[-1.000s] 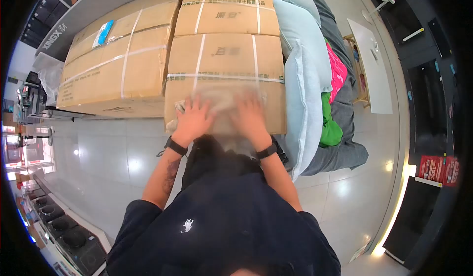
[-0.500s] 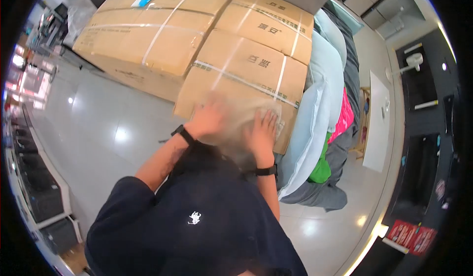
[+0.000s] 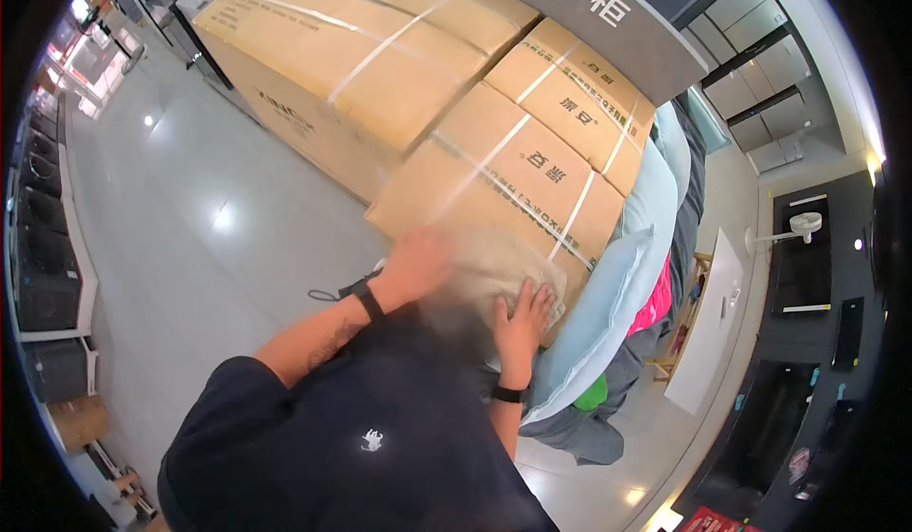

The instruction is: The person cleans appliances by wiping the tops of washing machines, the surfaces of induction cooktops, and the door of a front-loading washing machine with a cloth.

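Note:
A crumpled beige cloth lies over the near end of a strapped cardboard box. My right hand rests on the cloth's right part, fingers spread and lying flat. At the cloth's left edge is my left hand, smeared by motion. Its fingers look bent, but I cannot tell whether they grip the fabric. Both wrists wear dark bands, and a loop hangs from the left one. The fabric between the hands is blurred too.
Larger cardboard boxes stand at the left, with another strapped box behind. Pale blue pillows and dark grey bedding lie along the right side. A grey sign rises at the back. A white table stands farther right.
The view has turned, so the boxes appear farther right and more tilted, and more of the sign shows. Both hands stay at the cloth, the right one flat on it.

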Motion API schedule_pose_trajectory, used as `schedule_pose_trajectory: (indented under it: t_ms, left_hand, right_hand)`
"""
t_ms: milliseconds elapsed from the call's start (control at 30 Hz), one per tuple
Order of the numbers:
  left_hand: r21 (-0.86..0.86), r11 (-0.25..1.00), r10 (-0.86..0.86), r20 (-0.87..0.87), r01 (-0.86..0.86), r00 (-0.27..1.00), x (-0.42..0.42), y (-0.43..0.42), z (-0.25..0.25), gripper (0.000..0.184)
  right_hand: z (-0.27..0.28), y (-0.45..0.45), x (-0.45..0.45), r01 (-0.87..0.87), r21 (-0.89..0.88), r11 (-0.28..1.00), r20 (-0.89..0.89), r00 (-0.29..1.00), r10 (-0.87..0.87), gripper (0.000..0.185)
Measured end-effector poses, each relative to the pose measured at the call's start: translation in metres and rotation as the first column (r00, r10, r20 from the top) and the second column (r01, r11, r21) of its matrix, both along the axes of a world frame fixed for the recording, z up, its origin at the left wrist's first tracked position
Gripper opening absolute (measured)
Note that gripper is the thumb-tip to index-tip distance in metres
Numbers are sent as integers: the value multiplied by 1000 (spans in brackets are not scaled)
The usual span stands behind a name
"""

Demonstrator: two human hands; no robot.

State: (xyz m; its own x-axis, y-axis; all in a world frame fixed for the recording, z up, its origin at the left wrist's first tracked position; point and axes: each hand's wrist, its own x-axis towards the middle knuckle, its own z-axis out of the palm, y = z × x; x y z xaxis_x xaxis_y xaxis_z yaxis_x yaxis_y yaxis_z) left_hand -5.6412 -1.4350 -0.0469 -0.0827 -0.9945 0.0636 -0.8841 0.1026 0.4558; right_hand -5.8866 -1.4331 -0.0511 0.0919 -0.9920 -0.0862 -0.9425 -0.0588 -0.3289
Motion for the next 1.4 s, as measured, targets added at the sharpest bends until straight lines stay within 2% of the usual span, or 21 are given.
schedule_pose_trajectory:
  t_ms: [100,200,300,433,500,600,700,733,833,1033,1133,1233,1333,1400]
  left_hand:
    - [239,970,-34,1,33,999,3,-4,21,39]
    - [170,971,-164,-37,168,986,7,0,11,37]
    - [-17,984,-177,-203,177,963,10,8,-7,36]
    - [134,973,-110,-457,190,883,28,12,10,38]
    - [207,961,-52,-512,181,858,43,5,25,39]
    - [172,985,59,-472,26,879,79,8,14,39]
    - [206,973,169,-350,-100,921,121,13,-8,37]
    - [309,941,261,-404,-137,877,133,13,6,36]
    - [321,923,339,-415,-213,845,169,22,-4,34]
    - [334,919,342,-405,-211,848,248,23,-9,34]
    - [340,919,325,-370,-199,870,286,19,-6,35]
    - [430,892,323,-387,-141,864,328,19,8,29]
    - [325,940,258,-481,-103,838,375,38,-8,32]
    - [285,945,298,-534,-163,792,410,58,-9,33]
  right_hand:
    - [-2,1,3,68,-64,996,61,996,-64,63]
    - [-8,3,6,135,-172,976,172,979,-105,48]
    - [-16,6,8,173,-255,951,212,970,-120,33]
    - [-23,-1,23,217,-257,942,313,941,-131,26]
    - [-33,-19,36,115,-324,939,276,961,-23,25]
    - [-34,-51,75,-12,-324,946,269,958,104,26]
    - [-4,-74,135,-180,-309,934,229,939,257,26]
    - [5,-77,155,-245,-301,922,207,927,314,26]
    - [8,-85,205,-289,-242,926,240,907,346,25]
    - [20,-88,287,-291,-105,951,259,915,309,24]
    - [-6,-88,331,-290,-274,917,182,921,346,26]
    - [-4,-81,379,-346,-420,839,121,895,430,25]
    - [2,-63,443,-276,-320,906,290,882,371,24]
    - [-36,-64,479,-282,-295,913,313,874,372,25]
